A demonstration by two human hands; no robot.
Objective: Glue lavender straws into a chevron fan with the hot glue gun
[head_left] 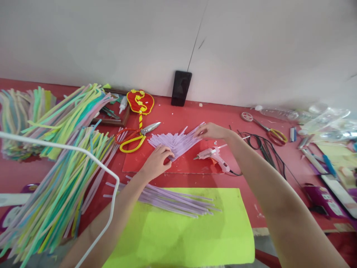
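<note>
"Where's the lilac chevron of fuzzy stems [178, 144]?"

"Between the hands: left hand [159, 160] at its lower point, right hand [208, 131] at its upper right edge."

"Pinching?"

"Both have curled fingers (whether they grip, I can't tell)."

"Containers?"

"A brown-rimmed tray [109, 121] holding a white-capped tube [123, 104]."

I can't read any text, label, brand, number or sign from where I am. The purple pack [326, 200] to my right carries pale marks, but they are too blurred for me to make out. The small marks on my glue gun [208, 153] are too small to tell, and I can't make out any lettering on the white tube [123, 104] either.
</note>
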